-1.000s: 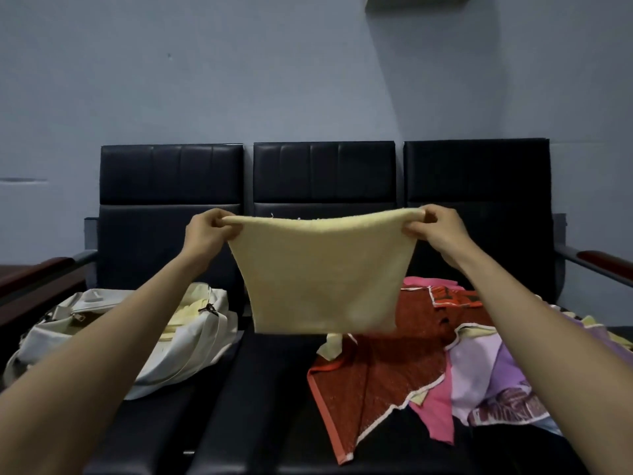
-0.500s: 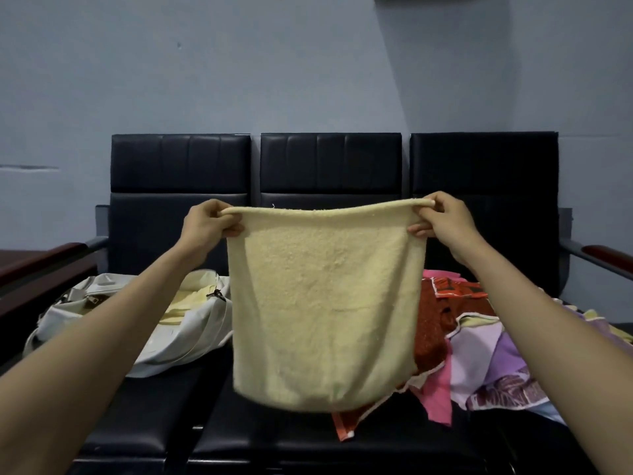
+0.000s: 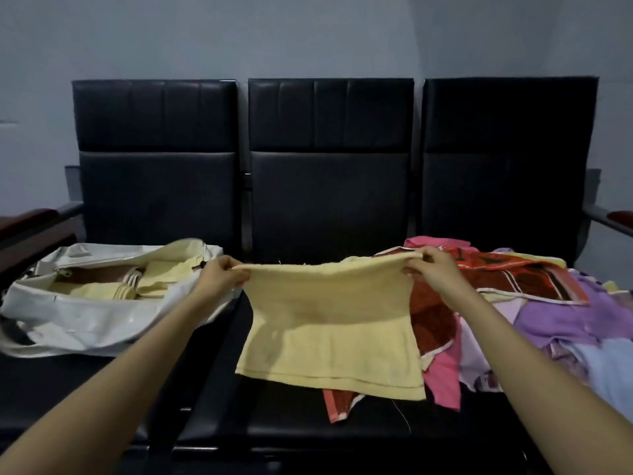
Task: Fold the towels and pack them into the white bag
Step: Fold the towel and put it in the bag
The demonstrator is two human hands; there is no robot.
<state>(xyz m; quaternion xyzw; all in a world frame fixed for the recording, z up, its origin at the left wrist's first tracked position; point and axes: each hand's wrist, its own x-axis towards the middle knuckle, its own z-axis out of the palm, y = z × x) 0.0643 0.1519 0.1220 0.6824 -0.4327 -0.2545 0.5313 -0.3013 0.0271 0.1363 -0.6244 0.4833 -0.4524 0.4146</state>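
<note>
Where yellow towel drapes — pile beneath, bag beside.

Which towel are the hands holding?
The pale yellow towel: left hand and right hand pinch its top corners. The red towel, pink towel and purple towel lie on the seat.

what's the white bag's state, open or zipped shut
Open. The white bag lies with its mouth gaping, and folded yellow towels show inside.
</note>
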